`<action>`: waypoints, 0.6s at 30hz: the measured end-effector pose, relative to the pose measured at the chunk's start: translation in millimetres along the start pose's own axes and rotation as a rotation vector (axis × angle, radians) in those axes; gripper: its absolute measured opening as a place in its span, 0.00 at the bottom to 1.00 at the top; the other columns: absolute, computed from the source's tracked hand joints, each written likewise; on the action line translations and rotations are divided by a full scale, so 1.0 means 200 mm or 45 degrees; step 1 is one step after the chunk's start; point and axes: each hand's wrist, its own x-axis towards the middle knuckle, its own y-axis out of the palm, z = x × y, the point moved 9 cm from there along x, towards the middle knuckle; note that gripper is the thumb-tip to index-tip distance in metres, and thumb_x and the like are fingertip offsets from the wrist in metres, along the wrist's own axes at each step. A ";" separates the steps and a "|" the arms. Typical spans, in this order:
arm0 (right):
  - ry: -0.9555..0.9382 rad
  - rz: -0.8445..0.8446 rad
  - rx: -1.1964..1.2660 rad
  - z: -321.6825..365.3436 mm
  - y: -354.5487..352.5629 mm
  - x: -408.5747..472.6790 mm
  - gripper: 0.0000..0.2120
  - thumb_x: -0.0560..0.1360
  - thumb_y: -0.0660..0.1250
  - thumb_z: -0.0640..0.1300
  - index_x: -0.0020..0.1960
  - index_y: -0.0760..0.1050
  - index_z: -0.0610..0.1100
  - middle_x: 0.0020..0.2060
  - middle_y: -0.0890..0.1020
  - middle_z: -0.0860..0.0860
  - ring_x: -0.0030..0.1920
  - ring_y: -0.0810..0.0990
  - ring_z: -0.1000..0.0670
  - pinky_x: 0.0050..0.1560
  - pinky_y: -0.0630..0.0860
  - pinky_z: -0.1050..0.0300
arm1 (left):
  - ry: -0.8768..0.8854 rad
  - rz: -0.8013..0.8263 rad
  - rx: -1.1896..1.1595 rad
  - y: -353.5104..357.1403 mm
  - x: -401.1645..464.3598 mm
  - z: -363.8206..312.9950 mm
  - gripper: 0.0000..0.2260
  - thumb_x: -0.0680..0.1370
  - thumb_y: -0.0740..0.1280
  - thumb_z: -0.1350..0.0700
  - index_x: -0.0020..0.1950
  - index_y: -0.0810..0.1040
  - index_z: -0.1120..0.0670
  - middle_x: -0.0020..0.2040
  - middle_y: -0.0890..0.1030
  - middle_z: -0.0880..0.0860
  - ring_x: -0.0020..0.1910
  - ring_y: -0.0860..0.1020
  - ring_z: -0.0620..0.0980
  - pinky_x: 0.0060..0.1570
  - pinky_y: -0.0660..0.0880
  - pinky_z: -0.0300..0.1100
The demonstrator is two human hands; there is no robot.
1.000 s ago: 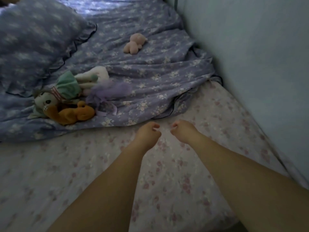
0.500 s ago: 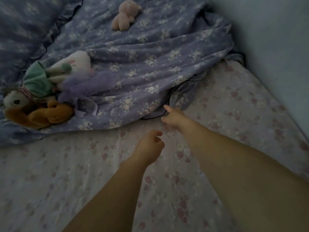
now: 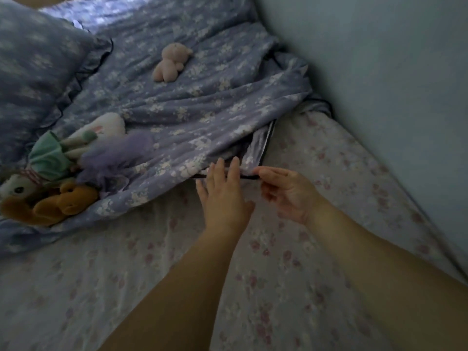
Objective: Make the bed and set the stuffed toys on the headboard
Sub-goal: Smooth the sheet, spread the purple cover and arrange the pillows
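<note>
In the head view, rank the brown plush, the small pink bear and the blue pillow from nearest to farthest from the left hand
1. brown plush, on the quilt's near edge, leftward of the left hand.
2. small pink bear, farther up the quilt.
3. blue pillow, far left corner.

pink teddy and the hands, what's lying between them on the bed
In the head view, only rumpled blue floral duvet lies between the pink teddy and the left hand and right hand; no other toy sits on that stretch.
</note>
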 end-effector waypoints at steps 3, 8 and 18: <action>-0.013 0.117 -0.067 0.10 0.05 -0.17 0.07 0.65 0.67 0.40 0.35 0.85 0.44 0.30 0.83 0.53 0.28 0.69 0.55 0.36 0.63 0.62 | 0.090 -0.038 -0.046 -0.08 -0.02 -0.10 0.25 0.74 0.68 0.51 0.69 0.66 0.51 0.68 0.70 0.55 0.69 0.67 0.55 0.69 0.62 0.53; -0.055 0.149 -0.181 0.18 0.16 -0.42 0.08 0.67 0.67 0.42 0.37 0.85 0.45 0.34 0.84 0.52 0.27 0.65 0.57 0.34 0.54 0.59 | 0.220 -0.059 0.219 -0.29 -0.16 -0.21 0.08 0.80 0.57 0.56 0.53 0.76 0.54 0.52 0.80 0.57 0.53 0.77 0.59 0.51 0.68 0.49; 0.094 -0.354 0.250 0.01 0.18 -0.67 0.25 0.72 0.62 0.67 0.54 0.73 0.46 0.37 0.82 0.47 0.39 0.82 0.47 0.37 0.77 0.52 | 0.341 0.301 -0.619 -0.55 -0.71 -0.27 0.05 0.78 0.63 0.57 0.45 0.78 0.52 0.42 0.80 0.53 0.42 0.77 0.52 0.43 0.73 0.42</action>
